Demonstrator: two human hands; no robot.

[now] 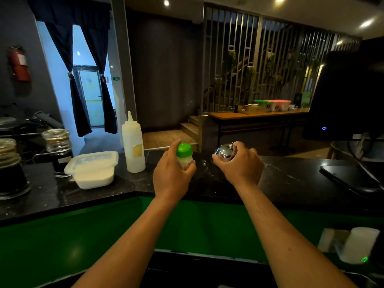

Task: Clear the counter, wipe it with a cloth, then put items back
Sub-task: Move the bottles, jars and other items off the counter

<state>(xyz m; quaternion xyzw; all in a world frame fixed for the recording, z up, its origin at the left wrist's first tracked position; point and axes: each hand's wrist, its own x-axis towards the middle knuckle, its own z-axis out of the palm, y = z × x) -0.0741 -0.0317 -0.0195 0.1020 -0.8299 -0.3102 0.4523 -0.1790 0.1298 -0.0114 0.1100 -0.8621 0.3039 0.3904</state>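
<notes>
Both hands on small items at the far middle of the dark counter (291,179). Left hand (171,173) grips a small shaker with a green cap (184,154), fingers curled round its body. Right hand (239,163) wraps a shiny metal dome-topped item (225,151); what it is, cannot tell. Whether either item rests on the surface or is just off it is unclear. No cloth in view. Judged step: either clearing or putting back; cannot tell which. Next move needs a free spot for each item. To the left stand a squeeze bottle (133,146), a lidded plastic tub (93,169) and glass jars (59,146), close together. Bare counter lies right of the hands, up to a flat black device (351,179). The counter's far edge is just behind both items.
</notes>
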